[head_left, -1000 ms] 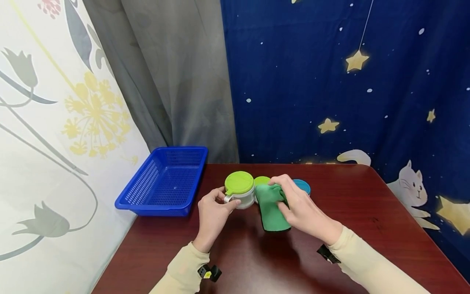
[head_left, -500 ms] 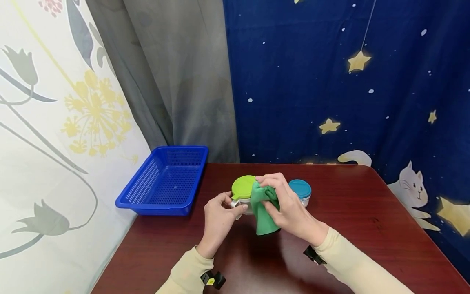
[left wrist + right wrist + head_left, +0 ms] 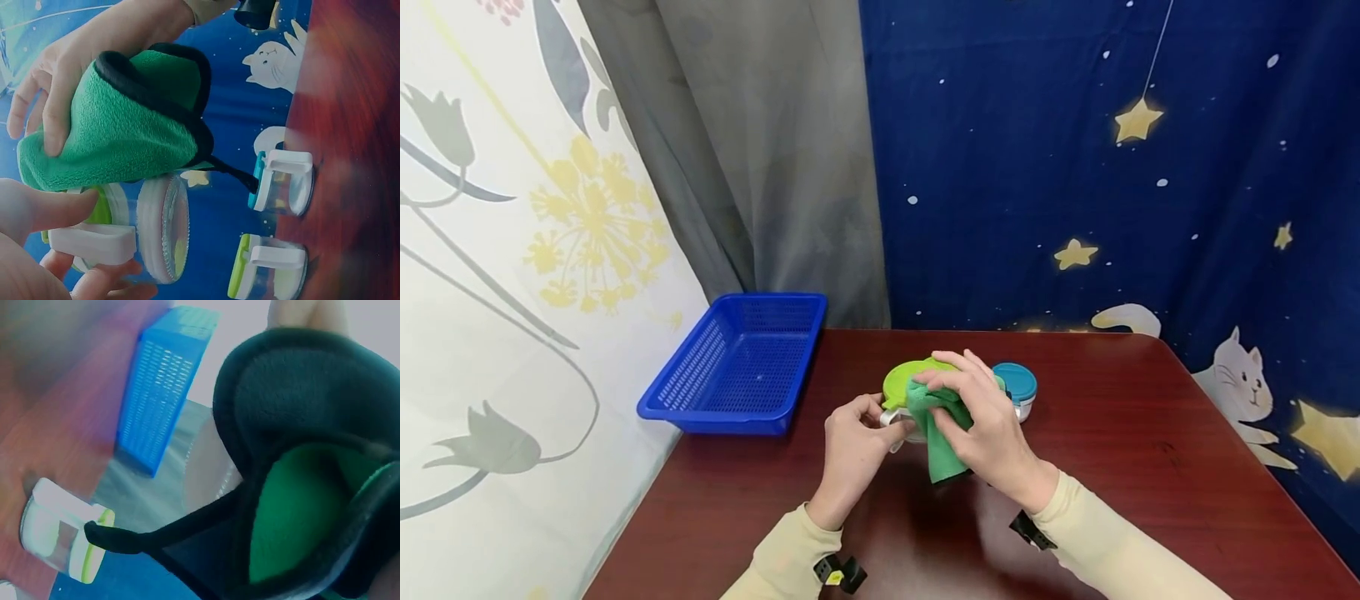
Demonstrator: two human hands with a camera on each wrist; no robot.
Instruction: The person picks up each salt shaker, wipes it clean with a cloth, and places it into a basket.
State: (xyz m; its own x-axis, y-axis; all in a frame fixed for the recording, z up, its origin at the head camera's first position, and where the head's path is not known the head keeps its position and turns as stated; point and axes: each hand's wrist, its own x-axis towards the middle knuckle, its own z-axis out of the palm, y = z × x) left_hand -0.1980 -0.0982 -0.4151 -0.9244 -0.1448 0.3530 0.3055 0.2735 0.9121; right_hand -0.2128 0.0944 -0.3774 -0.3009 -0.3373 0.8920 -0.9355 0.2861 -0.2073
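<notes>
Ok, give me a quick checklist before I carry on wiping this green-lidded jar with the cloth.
1. Left hand grips the green-lidded jar by its white handle: ok.
2. Right hand grips the green cloth and presses it on the lid: ok.
3. Jar seated flat on the table: not ok, the left wrist view shows it tipped, base facing the camera.
4. Blue-lidded jar apart from the cloth: cannot tell, the hand hides the gap.
5. Second green-lidded jar upright on the table: ok.
6. Blue basket away from both hands: ok.
</notes>
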